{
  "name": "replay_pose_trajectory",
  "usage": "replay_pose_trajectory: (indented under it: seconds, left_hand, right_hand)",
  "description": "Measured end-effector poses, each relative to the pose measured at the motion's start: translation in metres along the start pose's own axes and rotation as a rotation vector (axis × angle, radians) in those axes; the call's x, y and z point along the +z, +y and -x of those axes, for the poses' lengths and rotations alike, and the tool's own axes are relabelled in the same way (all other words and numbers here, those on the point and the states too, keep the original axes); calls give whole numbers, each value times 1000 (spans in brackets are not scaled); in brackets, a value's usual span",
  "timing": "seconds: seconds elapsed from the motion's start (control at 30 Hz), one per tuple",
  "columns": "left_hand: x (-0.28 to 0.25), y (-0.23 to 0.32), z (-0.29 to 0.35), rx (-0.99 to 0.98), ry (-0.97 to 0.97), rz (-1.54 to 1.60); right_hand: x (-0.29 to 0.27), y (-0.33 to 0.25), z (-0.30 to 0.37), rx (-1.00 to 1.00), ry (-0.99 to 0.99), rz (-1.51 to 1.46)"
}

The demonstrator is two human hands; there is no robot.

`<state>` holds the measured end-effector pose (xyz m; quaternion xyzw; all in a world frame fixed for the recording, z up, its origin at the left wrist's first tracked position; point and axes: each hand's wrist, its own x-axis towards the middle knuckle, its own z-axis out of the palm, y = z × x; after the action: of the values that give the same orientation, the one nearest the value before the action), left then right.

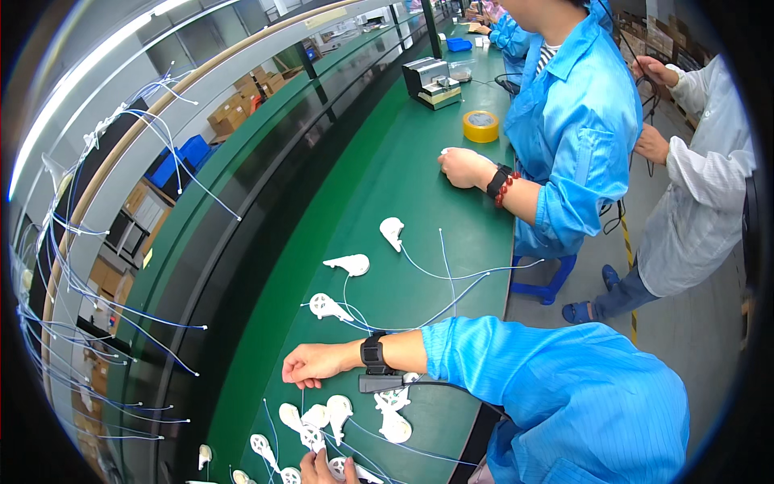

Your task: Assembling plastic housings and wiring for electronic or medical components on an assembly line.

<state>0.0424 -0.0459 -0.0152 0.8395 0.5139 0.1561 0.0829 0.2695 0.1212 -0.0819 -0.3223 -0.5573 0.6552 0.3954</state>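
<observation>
I have the left hand [326, 470] at the lower edge, cut off by it, fingers curved over a pile of white parts; I cannot tell whether they are clamped on one. The pile lies on the near end of the green table [427, 194]. Each white part [339, 410]: pale plastic, rounded head, narrowing tail; several heads are open like a spoked wheel. Thin blue wires run among them, some with small white tips. I cannot make out any lettering on the plastic.

Just above, the right hand [313, 365], fingertips bunched together beside a thin upright wire; I cannot tell if they pinch it. Black strap [372, 353] on that wrist, with a dark oblong device [380, 383] and cable.

Farther along I note three more parts, well apart from the pile: a spoked one [326, 306], a side-on one [353, 264], a round-headed one [391, 231]. More wires [91, 139] hang over the rail at left.

Beyond: a co-worker's closed hand [466, 168], then a yellow tape roll [481, 127]; its core looks printed, too small for me to read. Past that, a grey-black apparatus [431, 83] and a blue bin [459, 45].
</observation>
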Motion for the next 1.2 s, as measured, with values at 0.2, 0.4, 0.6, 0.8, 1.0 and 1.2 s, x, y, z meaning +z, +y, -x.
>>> replay_pose_trajectory:
  seconds: [0.2,0.4,0.6,0.8,1.0,1.2]
  left_hand:
    - [4,-3,0,7,22,-12]
    - [3,-2,1,2,22,-31]
    - [2,-2,-1,-12,13,-22]
    - [3,-2,-1,-37,3,16]
    - [3,-2,0,-39,1,-19]
    - [3,-3,1,-37,9,4]
  right_hand:
    - [-1,1,0,16,8,-2]
    - [1,1,-1,14,0,-8]
    - [-1,5,-3,20,3,-7]
    - [-2,4,-3,19,-2,7]
    - [-2,0,-1,27,0,18]
    - [-1,0,0,29,-2,21]
